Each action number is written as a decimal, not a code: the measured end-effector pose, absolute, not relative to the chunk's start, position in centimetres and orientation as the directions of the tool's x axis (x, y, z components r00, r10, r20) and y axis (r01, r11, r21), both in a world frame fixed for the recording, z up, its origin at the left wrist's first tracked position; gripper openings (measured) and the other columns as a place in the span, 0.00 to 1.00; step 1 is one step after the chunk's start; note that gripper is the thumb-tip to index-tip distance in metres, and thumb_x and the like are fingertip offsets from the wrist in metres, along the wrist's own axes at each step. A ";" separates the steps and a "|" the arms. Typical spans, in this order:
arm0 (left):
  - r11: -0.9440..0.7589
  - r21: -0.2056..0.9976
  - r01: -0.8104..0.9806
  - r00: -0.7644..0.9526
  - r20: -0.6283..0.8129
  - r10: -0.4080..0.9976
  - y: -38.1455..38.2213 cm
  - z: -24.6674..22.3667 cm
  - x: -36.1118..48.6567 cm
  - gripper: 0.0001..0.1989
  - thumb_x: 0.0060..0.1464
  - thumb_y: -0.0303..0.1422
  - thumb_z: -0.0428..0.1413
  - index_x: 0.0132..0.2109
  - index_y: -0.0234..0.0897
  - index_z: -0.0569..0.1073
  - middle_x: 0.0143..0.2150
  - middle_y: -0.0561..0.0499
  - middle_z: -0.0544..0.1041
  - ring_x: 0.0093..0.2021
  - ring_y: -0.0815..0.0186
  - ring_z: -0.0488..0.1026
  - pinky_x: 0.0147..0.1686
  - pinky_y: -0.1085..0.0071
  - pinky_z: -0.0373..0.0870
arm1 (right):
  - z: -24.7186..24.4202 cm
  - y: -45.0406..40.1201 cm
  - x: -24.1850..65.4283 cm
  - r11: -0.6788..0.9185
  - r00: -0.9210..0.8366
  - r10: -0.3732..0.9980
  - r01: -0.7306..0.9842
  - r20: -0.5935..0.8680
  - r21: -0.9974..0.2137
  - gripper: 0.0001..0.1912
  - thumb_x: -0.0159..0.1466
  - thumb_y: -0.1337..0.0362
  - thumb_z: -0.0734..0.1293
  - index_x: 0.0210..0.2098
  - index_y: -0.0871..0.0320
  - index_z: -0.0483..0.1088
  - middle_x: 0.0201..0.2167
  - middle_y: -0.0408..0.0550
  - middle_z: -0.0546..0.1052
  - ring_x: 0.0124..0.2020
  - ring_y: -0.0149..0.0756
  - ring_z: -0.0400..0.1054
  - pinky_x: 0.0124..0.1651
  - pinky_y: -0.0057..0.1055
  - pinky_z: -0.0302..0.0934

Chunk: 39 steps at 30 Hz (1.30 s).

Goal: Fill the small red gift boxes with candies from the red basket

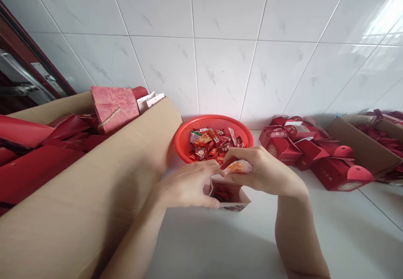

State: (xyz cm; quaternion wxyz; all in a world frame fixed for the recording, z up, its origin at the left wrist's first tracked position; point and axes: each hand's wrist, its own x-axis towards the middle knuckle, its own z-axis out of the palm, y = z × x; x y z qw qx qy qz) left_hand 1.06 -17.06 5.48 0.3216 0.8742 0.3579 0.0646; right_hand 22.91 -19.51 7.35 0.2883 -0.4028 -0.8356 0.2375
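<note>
While right hand [267,169] holds packet [241,167], container [236,206] nearby

A tiled wall [225,73] (glossy, veined) rises near a door handle [19,90].

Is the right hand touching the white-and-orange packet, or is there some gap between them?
Touching. The head view shows the right hand curled around the white-and-orange packet, holding it in its grip.

Basket [179,141] and boxes [281,148] on possibly tiled surface [214,245]
</note>
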 end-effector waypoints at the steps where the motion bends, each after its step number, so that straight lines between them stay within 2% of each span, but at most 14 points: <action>1: -0.536 0.607 0.586 0.734 -0.118 0.668 -17.0 5.4 1.0 0.28 0.46 0.36 0.67 0.56 0.51 0.74 0.53 0.54 0.78 0.52 0.54 0.76 0.47 0.66 0.70 | 7.5 -19.5 22.9 0.538 -0.483 0.825 0.512 0.294 -0.669 0.07 0.61 0.63 0.72 0.39 0.54 0.73 0.29 0.41 0.78 0.27 0.32 0.68 0.29 0.28 0.60; 4: -0.522 0.628 0.578 0.738 -0.128 0.663 -16.9 5.2 0.9 0.27 0.47 0.37 0.67 0.56 0.51 0.74 0.55 0.54 0.78 0.52 0.54 0.76 0.47 0.66 0.71 | 7.6 -19.3 23.0 0.448 -0.394 0.873 0.409 0.289 -0.795 0.13 0.59 0.62 0.74 0.42 0.53 0.72 0.33 0.43 0.78 0.27 0.33 0.70 0.27 0.28 0.62; 7: -0.511 0.649 0.564 0.746 -0.134 0.652 -16.8 5.2 0.9 0.26 0.47 0.36 0.66 0.55 0.50 0.75 0.56 0.54 0.77 0.51 0.56 0.76 0.46 0.67 0.71 | 7.4 -18.9 23.2 0.401 -0.351 0.894 0.354 0.277 -0.845 0.12 0.59 0.63 0.73 0.42 0.54 0.72 0.31 0.42 0.78 0.26 0.33 0.71 0.25 0.28 0.63; 9: -0.516 0.654 0.553 0.749 -0.120 0.651 -16.7 5.2 0.9 0.26 0.47 0.36 0.66 0.55 0.50 0.75 0.56 0.53 0.77 0.52 0.56 0.76 0.45 0.68 0.71 | 7.3 -18.7 23.4 0.420 -0.371 0.884 0.360 0.285 -0.833 0.10 0.59 0.65 0.73 0.41 0.54 0.73 0.31 0.42 0.79 0.28 0.34 0.72 0.27 0.29 0.64; 14: -0.507 0.652 0.564 0.735 -0.116 0.669 -16.6 5.0 0.9 0.33 0.47 0.37 0.66 0.61 0.52 0.71 0.56 0.53 0.77 0.53 0.54 0.75 0.46 0.67 0.71 | 7.5 -18.7 23.6 0.467 -0.517 0.819 0.346 0.249 -0.814 0.08 0.60 0.68 0.72 0.41 0.54 0.78 0.38 0.43 0.82 0.39 0.37 0.77 0.41 0.30 0.69; 17: -0.482 0.644 0.594 0.714 -0.145 0.685 -16.5 5.1 0.9 0.34 0.46 0.39 0.66 0.62 0.52 0.70 0.57 0.53 0.77 0.54 0.54 0.75 0.47 0.68 0.71 | 7.5 -18.7 23.5 0.488 -0.555 0.794 0.339 0.247 -0.805 0.08 0.62 0.68 0.72 0.42 0.54 0.79 0.40 0.44 0.82 0.41 0.36 0.76 0.43 0.29 0.69; 21: -0.462 0.652 0.602 0.710 -0.170 0.684 -16.5 5.4 1.0 0.31 0.46 0.40 0.66 0.59 0.49 0.72 0.55 0.52 0.78 0.54 0.54 0.74 0.48 0.67 0.70 | 7.3 -18.4 23.5 0.549 -0.623 0.735 0.316 0.267 -0.774 0.07 0.64 0.67 0.71 0.43 0.56 0.79 0.41 0.47 0.82 0.42 0.36 0.76 0.45 0.30 0.68; 25: -0.463 0.658 0.593 0.716 -0.170 0.677 -16.4 5.6 1.2 0.26 0.46 0.40 0.66 0.53 0.46 0.74 0.49 0.53 0.79 0.50 0.55 0.76 0.46 0.67 0.70 | 6.8 -18.2 23.6 0.626 -0.684 0.675 0.331 0.278 -0.706 0.07 0.66 0.66 0.70 0.42 0.54 0.80 0.40 0.46 0.82 0.42 0.36 0.74 0.46 0.31 0.67; 29: -0.475 0.637 0.607 0.713 -0.171 0.681 -16.2 5.3 1.2 0.24 0.46 0.42 0.66 0.50 0.43 0.75 0.47 0.51 0.79 0.45 0.56 0.77 0.42 0.67 0.70 | 6.2 -18.1 23.5 0.663 -0.674 0.696 0.471 0.248 -0.582 0.09 0.67 0.69 0.68 0.41 0.55 0.80 0.35 0.46 0.82 0.39 0.36 0.72 0.46 0.34 0.65; 32: -0.479 0.648 0.592 0.718 -0.154 0.678 -16.0 5.0 1.0 0.26 0.46 0.42 0.67 0.53 0.45 0.74 0.49 0.51 0.79 0.47 0.55 0.77 0.43 0.67 0.70 | 6.3 -18.4 23.4 0.633 -0.630 0.746 0.567 0.218 -0.528 0.10 0.67 0.70 0.65 0.38 0.56 0.80 0.33 0.48 0.81 0.36 0.36 0.72 0.44 0.34 0.64; 35: -0.498 0.661 0.562 0.737 -0.127 0.664 -16.0 4.9 0.9 0.28 0.47 0.41 0.67 0.56 0.48 0.74 0.54 0.51 0.78 0.51 0.55 0.76 0.48 0.65 0.70 | 6.8 -18.9 23.3 0.598 -0.581 0.780 0.585 0.232 -0.548 0.10 0.68 0.68 0.63 0.37 0.56 0.78 0.32 0.46 0.80 0.32 0.33 0.70 0.38 0.31 0.62; 39: -0.527 0.653 0.543 0.753 -0.102 0.650 -16.1 5.0 1.0 0.26 0.48 0.40 0.67 0.56 0.50 0.74 0.56 0.53 0.77 0.54 0.55 0.75 0.52 0.64 0.69 | 7.5 -19.5 23.2 0.549 -0.477 0.823 0.530 0.308 -0.646 0.07 0.68 0.63 0.64 0.40 0.56 0.73 0.29 0.43 0.78 0.27 0.30 0.67 0.32 0.27 0.58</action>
